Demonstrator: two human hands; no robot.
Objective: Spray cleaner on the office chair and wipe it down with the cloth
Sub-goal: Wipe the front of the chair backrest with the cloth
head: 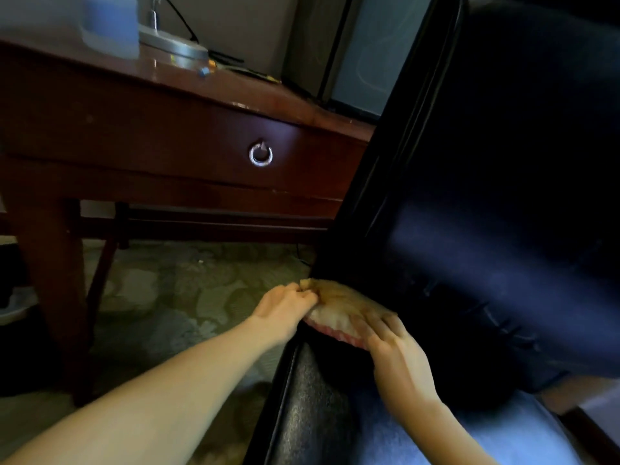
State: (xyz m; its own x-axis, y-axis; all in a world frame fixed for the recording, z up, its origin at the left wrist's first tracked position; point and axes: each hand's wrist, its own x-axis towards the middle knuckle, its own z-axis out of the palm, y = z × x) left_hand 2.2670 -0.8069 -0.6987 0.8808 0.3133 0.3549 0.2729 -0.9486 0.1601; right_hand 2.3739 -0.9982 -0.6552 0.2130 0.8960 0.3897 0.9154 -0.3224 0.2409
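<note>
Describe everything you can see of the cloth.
The cloth is tan-yellow soft fabric with a pinkish-red strip along its lower edge, bunched into a rumpled pad. It lies at the side edge of the chair, in the crease where the seat meets the backrest. The left hand pinches its left end with curled fingers; the right hand presses flat fingers on its right part. Blur hides weave and dampness.
</note>
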